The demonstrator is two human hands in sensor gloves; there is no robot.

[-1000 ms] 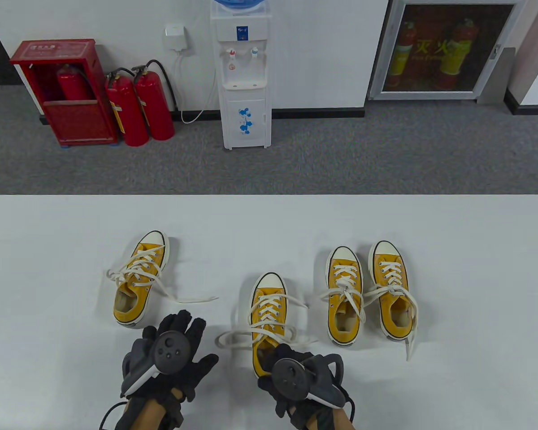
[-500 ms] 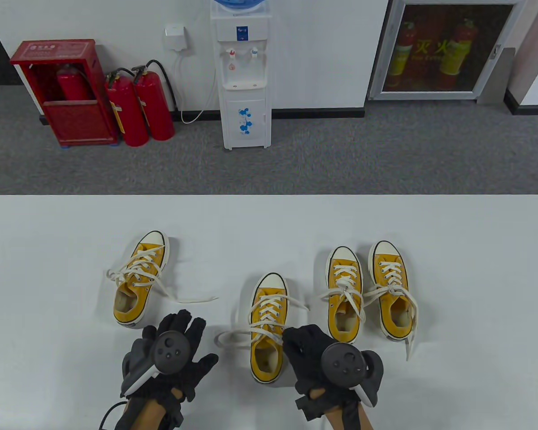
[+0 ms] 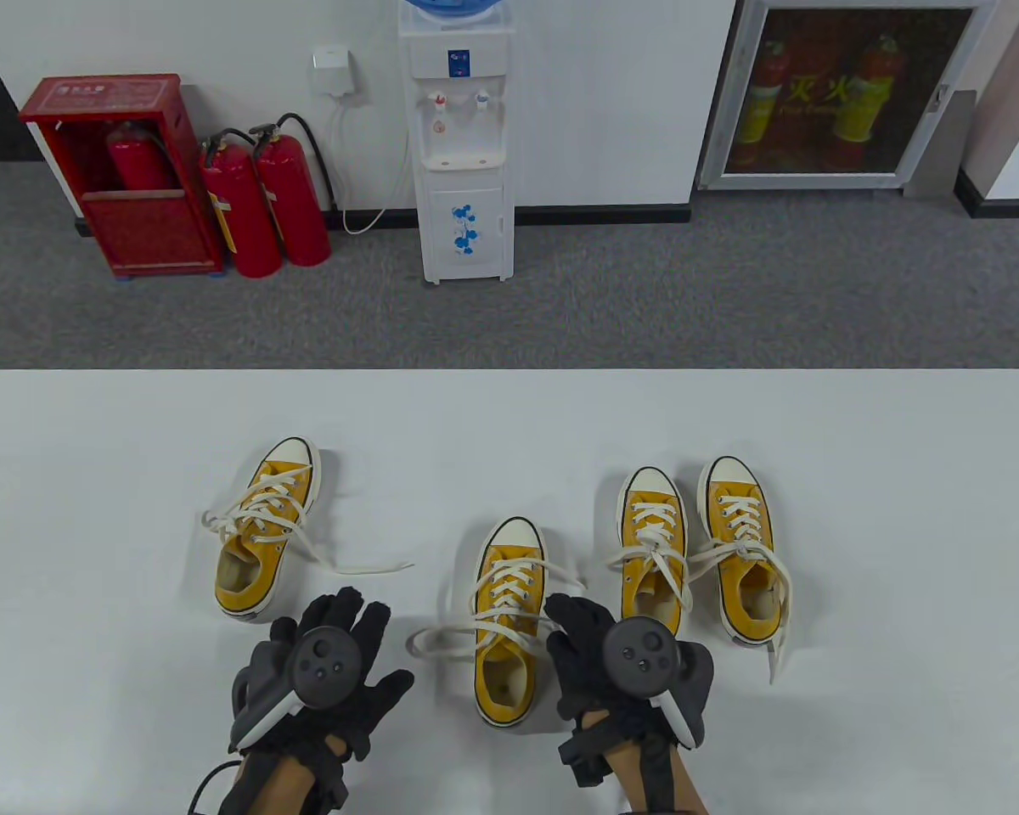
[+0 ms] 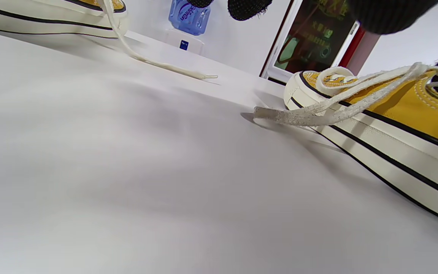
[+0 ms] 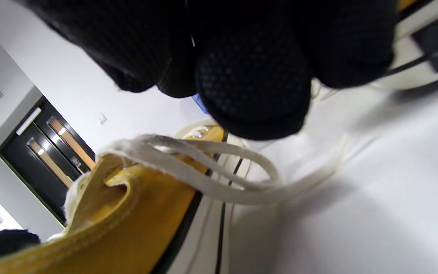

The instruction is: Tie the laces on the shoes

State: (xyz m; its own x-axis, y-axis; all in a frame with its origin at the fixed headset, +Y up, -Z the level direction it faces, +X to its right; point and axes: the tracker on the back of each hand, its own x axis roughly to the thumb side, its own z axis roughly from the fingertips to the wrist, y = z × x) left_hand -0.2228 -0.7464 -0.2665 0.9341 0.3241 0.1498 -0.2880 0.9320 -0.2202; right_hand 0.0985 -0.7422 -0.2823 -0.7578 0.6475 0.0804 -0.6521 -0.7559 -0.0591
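A: So, what is different from a second ago?

B: Going from the left: the left hand [image 3: 327, 671] has not stirred, fingers spread flat on the table [image 3: 93, 475], holding nothing. The right hand [image 3: 620, 658] is the mover. A second ago it lay over the heel of the middle shoe [image 3: 508, 624]; now it sits just right of it, fingertips by the lace loop on that side.

A: Gripping the lace?

B: I cannot tell. In the right wrist view the fingers [image 5: 249, 72] hang curled above the lace [image 5: 203, 171], yet no pinch shows.

A: And for the job?

B: I judge it is lining up to tie this one; no bow is formed.

A: How do the shoes look?

B: Yellow canvas, white toe caps, cream laces trailing loose. The left shoe [image 3: 267, 526] sits apart; the two right shoes [image 3: 696, 552] stand side by side, laces spilling outward.
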